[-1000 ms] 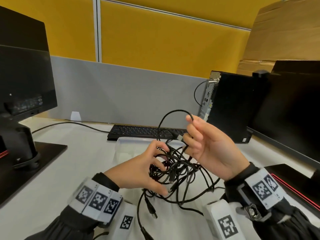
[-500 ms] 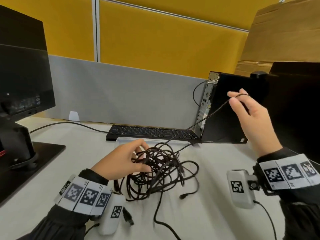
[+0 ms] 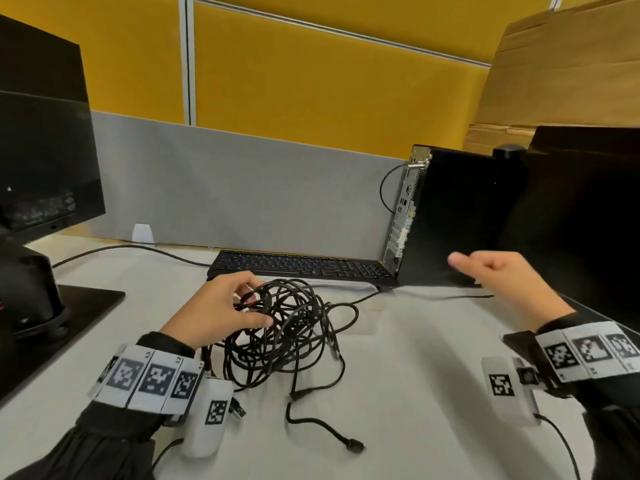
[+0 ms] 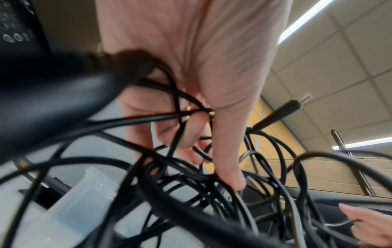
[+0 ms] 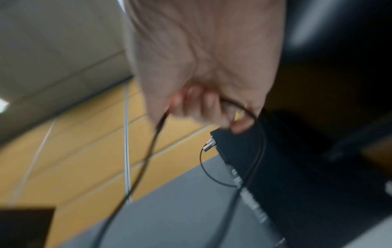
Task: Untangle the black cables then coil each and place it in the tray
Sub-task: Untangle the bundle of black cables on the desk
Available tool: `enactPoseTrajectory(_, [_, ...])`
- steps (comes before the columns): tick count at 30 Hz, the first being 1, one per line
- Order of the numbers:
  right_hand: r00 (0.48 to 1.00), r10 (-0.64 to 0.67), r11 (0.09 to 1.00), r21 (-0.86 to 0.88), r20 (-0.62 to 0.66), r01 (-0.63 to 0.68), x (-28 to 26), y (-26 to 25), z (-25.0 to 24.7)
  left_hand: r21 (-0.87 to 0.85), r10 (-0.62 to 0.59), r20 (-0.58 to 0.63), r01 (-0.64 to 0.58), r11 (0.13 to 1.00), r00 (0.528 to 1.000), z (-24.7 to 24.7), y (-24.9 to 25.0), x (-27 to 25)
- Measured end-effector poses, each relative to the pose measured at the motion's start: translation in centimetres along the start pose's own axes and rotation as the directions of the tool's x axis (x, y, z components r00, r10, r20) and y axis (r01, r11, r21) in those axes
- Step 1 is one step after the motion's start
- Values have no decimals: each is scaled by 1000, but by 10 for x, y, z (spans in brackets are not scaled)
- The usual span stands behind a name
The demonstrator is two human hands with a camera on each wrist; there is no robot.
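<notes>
A tangle of black cables (image 3: 287, 330) lies on the white desk. My left hand (image 3: 235, 304) grips its left side, fingers curled into the loops; the left wrist view shows those fingers (image 4: 191, 134) hooked among the strands (image 4: 212, 198). My right hand (image 3: 485, 271) hovers low at the right in front of the PC tower, fingers curled. In the right wrist view its fingers (image 5: 239, 124) pinch a thin black cable (image 5: 148, 151). That strand (image 3: 433, 297) runs flat from the tangle toward the hand. The translucent tray (image 3: 349, 285) shows as a pale rim behind the tangle and close up as the tray (image 4: 84, 193).
A black keyboard (image 3: 301, 268) lies behind the tray. A PC tower (image 3: 457, 216) and a monitor (image 3: 581, 220) stand at the right. Another monitor (image 3: 41, 150) with a black base (image 3: 79, 306) is at the left. Loose plug ends (image 3: 353, 445) trail toward me.
The left hand set the tangle down on the desk. The right hand drew one strand up and out to the right, then dropped low by the tower.
</notes>
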State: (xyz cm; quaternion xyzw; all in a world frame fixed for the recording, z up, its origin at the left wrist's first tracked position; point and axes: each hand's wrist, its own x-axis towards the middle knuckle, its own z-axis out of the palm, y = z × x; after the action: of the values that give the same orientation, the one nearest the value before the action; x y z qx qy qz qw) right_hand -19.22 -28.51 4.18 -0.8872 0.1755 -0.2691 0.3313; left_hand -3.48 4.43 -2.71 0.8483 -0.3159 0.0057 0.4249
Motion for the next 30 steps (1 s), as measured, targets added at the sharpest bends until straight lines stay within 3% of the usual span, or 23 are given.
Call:
enactPoseTrajectory(1, [986, 55, 992, 122, -158, -35, 5, 0, -3, 4, 0, -4, 0, 1000, 1000, -1, -1, 0])
enactPoseTrajectory(3, [884, 222, 922, 384, -412, -53, 15, 7, -14, 17, 2, -20, -1, 1000, 1000, -5, -3, 0])
enactPoseTrajectory(4, [818, 273, 914, 401, -506, -57, 20, 14, -20, 14, -3, -30, 4, 1000, 1000, -6, -4, 0])
enactPoseTrajectory(5, [795, 246, 940, 335, -555, -58, 20, 16, -24, 7, -10, -36, 10, 1000, 999, -7, -5, 0])
enactPoseTrajectory(7, [811, 162, 976, 211, -563, -49, 25, 34, -26, -4, -20, -30, 19, 1000, 999, -7, -5, 1])
enactPoseTrajectory(10, [830, 120, 984, 173, -545, -28, 21, 41, -20, -3, -16, -21, 16, 1000, 1000, -5, -4, 2])
enactPoseTrajectory(13, [922, 19, 985, -153, -388, -85, 19, 42, -13, -15, -20, -23, 20, 1000, 1000, -4, -3, 2])
enactPoseTrajectory(15, [929, -116, 912, -408, -351, -41, 14, 33, -1, -18, -21, -15, 21, 1000, 1000, -4, -2, 2])
enactPoseTrajectory(17, [930, -267, 833, -545, -252, 92, 9, 12, 24, -22, -17, 0, 17, 1000, 1000, -3, -1, 1])
enactPoseTrajectory(19, [932, -362, 784, -543, -8, 300, 5, -13, 59, -36, -8, 10, 8, 999, 1000, -3, 1, 0])
enactPoseTrajectory(20, [929, -355, 803, -474, 107, 362, 6, -22, 76, -46, -1, 14, 2, 999, 1000, -3, 2, 0])
enactPoseTrajectory(22, [914, -253, 882, -314, 317, 353, 11, -40, 105, -71, 15, 23, -13, 997, 1000, -4, 1, -1])
enactPoseTrajectory(23, [884, -187, 906, -272, 428, 324, 14, -47, 116, -82, 20, 28, -18, 996, 999, -4, 1, -2])
enactPoseTrajectory(25, [759, -20, 951, -222, 650, 215, 17, -55, 136, -93, 29, 38, -25, 995, 999, -4, 0, -2])
enactPoseTrajectory(27, [660, 78, 978, -186, 747, 95, 18, -54, 151, -94, 47, 54, -42, 995, 997, -5, 1, -2])
enactPoseTrajectory(30, [664, 114, 990, -143, 739, -11, 18, -46, 156, -113, 71, 108, -59, 992, 992, -4, 4, -3])
